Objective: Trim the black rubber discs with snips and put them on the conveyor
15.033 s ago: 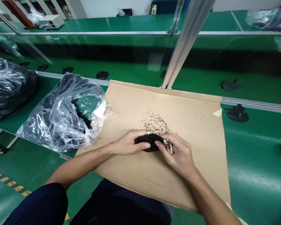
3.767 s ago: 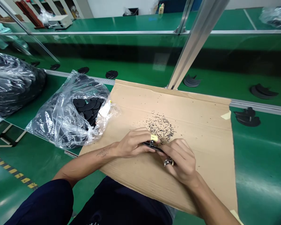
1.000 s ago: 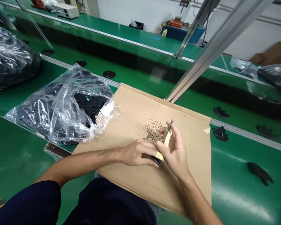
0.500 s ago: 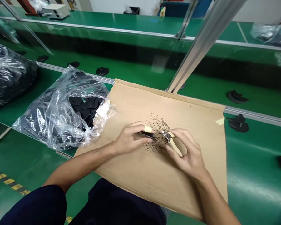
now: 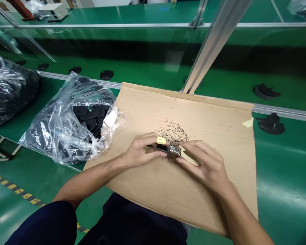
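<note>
My left hand (image 5: 144, 149) pinches a thin black plastic part (image 5: 158, 147) between thumb and fingers, with yellow tape around one fingertip. In my right hand (image 5: 206, 163) is a pair of nippers (image 5: 187, 157) with cream handles. Their metal jaws meet the right end of the black part; whether they are closed on it cannot be made out. Beneath both hands, many tiny black scraps (image 5: 174, 131) lie scattered over a cardboard sheet (image 5: 142, 194).
Left of the cardboard lies an open clear plastic bag (image 5: 58, 126) of black discs, with a fuller bag (image 5: 10, 92) beyond. A metal post (image 5: 209, 51) rises behind the cardboard. Black parts (image 5: 271, 124) rest on the green surface at right, and others (image 5: 106, 75) farther back.
The nippers have moved left, from a small gap to meeting the black part's end. My left hand keeps its hold. The camera view has shifted slightly.
</note>
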Demonstrator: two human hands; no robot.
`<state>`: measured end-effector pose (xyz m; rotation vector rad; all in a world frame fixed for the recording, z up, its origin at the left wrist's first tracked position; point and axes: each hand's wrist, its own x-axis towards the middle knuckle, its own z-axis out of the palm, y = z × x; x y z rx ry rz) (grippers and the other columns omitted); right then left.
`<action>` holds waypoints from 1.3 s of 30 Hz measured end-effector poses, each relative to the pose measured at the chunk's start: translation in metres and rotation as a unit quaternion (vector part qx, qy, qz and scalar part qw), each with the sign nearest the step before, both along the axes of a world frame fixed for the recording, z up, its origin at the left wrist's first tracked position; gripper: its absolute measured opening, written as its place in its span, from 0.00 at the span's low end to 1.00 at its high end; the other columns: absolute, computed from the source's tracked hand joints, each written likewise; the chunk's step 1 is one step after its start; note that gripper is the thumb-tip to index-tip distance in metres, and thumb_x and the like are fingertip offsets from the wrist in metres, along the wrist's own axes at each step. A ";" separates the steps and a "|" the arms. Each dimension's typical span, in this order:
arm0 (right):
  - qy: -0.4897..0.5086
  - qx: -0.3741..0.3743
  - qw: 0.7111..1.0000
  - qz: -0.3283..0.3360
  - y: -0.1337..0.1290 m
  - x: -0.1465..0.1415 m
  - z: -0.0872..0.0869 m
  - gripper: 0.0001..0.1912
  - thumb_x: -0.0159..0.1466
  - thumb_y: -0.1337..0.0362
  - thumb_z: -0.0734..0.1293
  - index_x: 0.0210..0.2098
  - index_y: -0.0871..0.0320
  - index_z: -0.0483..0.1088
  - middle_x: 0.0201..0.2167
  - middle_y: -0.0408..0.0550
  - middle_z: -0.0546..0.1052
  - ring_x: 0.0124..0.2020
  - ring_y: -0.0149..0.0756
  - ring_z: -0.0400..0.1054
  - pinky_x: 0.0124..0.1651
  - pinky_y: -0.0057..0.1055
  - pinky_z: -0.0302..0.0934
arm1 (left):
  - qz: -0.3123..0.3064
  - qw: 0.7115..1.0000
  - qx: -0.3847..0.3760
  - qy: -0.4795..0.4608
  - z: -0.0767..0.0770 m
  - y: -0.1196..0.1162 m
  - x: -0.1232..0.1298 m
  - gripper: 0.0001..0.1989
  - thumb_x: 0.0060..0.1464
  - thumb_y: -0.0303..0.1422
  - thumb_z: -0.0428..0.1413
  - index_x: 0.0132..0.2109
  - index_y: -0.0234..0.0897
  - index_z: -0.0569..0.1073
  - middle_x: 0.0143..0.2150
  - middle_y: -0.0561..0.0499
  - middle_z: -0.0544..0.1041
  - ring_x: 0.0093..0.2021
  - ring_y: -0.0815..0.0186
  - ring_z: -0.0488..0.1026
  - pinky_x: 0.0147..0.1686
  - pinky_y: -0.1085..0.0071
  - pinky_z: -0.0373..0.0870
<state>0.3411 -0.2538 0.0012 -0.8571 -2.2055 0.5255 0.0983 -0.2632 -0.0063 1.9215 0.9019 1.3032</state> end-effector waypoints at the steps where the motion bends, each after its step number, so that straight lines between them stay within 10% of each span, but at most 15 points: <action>1: 0.002 -0.002 1.000 0.001 0.000 0.000 0.001 0.21 0.66 0.64 0.72 0.58 0.52 0.71 0.45 0.53 0.80 0.43 0.43 0.77 0.43 0.39 0.73 | -0.002 1.000 0.004 -0.002 0.000 0.000 0.000 0.11 0.58 0.32 0.65 0.48 0.33 0.80 0.40 0.45 0.83 0.41 0.66 0.80 0.42 0.71 0.79; 28: -0.075 0.084 0.990 -0.081 0.001 0.000 -0.002 0.15 0.65 0.61 0.71 0.51 0.55 0.74 0.39 0.51 0.81 0.36 0.41 0.74 0.37 0.36 0.66 | 0.014 0.997 0.045 0.068 -0.005 0.001 -0.002 0.16 0.62 0.32 0.61 0.56 0.35 0.76 0.42 0.46 0.79 0.41 0.67 0.76 0.38 0.71 0.75; 39: 0.112 -0.156 0.978 -0.081 -0.013 -0.016 -0.001 0.18 0.62 0.58 0.73 0.50 0.53 0.69 0.39 0.47 0.77 0.33 0.37 0.71 0.33 0.32 0.68 | 0.050 0.991 -0.100 -0.079 -0.011 -0.005 0.006 0.13 0.58 0.38 0.65 0.43 0.33 0.76 0.38 0.49 0.81 0.39 0.69 0.80 0.40 0.75 0.78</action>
